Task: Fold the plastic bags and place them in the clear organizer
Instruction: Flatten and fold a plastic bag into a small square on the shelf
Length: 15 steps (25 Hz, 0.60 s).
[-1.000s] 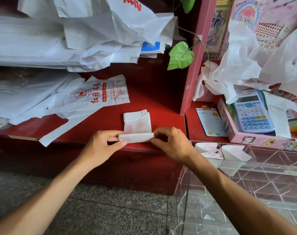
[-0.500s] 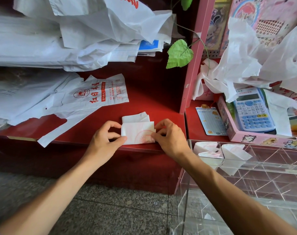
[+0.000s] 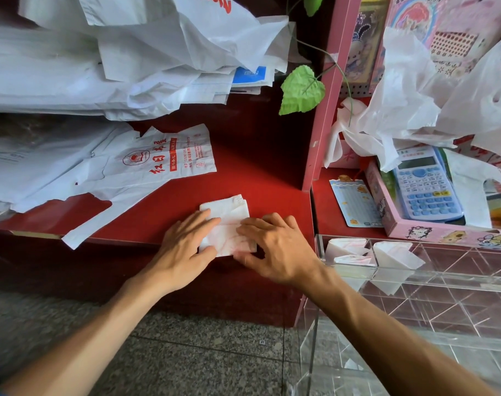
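A white plastic bag folded into a small rectangle [image 3: 228, 224] lies near the front edge of the red shelf [image 3: 258, 172]. My left hand [image 3: 183, 247] lies flat on its left side, fingers straight, pressing it down. My right hand [image 3: 275, 247] presses its right side with spread fingers, the thumb at the bag's lower edge. The clear organizer [image 3: 415, 284] stands to the right and below, with folded white bags [image 3: 349, 250] in its back compartments. An unfolded white bag with red print [image 3: 158, 161] lies flat on the shelf at the left.
Stacks of white bags [image 3: 100, 67] fill the upper left. Crumpled bags [image 3: 429, 95] hang over a pink tray [image 3: 443, 232] holding a blue calculator [image 3: 426, 187]. A green leaf [image 3: 302, 91] dangles by the pink post [image 3: 323, 110]. Grey stone floor lies below.
The bag's lower edge was lifted and folded upward, making a shorter rectangle. Both hands went from pinching that edge to pressing flat on the folded bag.
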### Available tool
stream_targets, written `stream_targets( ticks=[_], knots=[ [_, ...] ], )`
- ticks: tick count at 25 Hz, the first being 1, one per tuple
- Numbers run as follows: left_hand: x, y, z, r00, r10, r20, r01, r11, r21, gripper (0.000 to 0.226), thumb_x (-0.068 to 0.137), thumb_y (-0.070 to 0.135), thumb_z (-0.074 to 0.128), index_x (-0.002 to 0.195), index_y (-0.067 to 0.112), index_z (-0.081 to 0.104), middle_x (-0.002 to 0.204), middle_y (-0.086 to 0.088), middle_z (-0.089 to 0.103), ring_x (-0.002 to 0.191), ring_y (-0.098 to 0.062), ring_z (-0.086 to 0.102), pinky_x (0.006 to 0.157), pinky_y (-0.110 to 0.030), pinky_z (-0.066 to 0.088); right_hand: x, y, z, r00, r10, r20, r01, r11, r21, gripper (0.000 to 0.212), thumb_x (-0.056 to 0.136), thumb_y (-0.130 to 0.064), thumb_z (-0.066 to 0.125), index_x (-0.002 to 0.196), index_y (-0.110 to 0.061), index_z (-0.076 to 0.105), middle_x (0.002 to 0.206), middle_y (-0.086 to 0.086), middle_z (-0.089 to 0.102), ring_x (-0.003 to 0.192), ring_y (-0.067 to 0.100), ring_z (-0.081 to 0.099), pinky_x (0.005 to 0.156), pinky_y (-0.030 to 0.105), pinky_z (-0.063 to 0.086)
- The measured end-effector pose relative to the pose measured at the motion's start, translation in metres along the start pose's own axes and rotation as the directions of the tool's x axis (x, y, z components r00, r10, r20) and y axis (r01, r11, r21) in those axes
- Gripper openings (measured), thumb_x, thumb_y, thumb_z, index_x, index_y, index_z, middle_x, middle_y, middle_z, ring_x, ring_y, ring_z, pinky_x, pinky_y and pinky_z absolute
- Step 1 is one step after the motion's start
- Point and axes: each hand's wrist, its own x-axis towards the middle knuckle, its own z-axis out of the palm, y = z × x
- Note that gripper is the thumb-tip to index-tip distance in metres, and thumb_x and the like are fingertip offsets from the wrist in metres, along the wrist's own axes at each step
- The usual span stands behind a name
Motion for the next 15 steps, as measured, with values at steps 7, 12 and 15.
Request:
stream_targets(
  ticks=[7, 12, 15],
  knots=[
    [-0.002, -0.007, -0.002, 0.995, 0.082, 0.058, -0.084, 0.996, 0.032, 0.09, 0.069, 0.082, 0.037, 0.149, 0.04, 0.031, 0.153, 0.033, 0.011, 0.137, 0.022, -0.009, 0.121, -0.03, -0.006, -0.003, 0.002, -0.005, 0.998, -0.04, -0.039, 0.04, 0.999, 0.005, 0.043, 0.078, -0.038, 0.067, 0.117, -0.022, 0.064, 0.142, -0.001, 0.053, 0.122, 0.026, 0.048, 0.085, 0.043, 0.038],
    [-0.002, -0.009, 0.001, 0.989, 0.133, 0.06, -0.136, 0.99, 0.049, 0.088, 0.065, 0.08, 0.048, 0.142, 0.042, 0.034, 0.154, 0.033, 0.017, 0.142, 0.016, -0.005, 0.12, -0.03, -0.007, -0.001, 0.001, -0.007, 0.998, -0.063, -0.012, 0.064, 0.996, 0.066, 0.028, 0.072, -0.031, 0.067, 0.094, -0.019, 0.055, 0.16, 0.005, 0.03, 0.149, 0.025, 0.02, 0.107, 0.045, 0.029],
    [-0.002, -0.012, 0.002, 0.987, 0.151, 0.049, -0.153, 0.988, 0.032, 0.079, 0.068, 0.076, 0.051, 0.138, 0.044, 0.036, 0.153, 0.033, 0.021, 0.144, 0.014, -0.001, 0.119, -0.028, -0.007, -0.001, 0.002, -0.008, 0.997, -0.026, 0.079, 0.019, 0.995, 0.096, 0.032, 0.076, -0.032, 0.061, 0.101, -0.015, 0.051, 0.15, 0.011, 0.044, 0.15, 0.024, 0.014, 0.114, 0.042, 0.017]
  ],
)
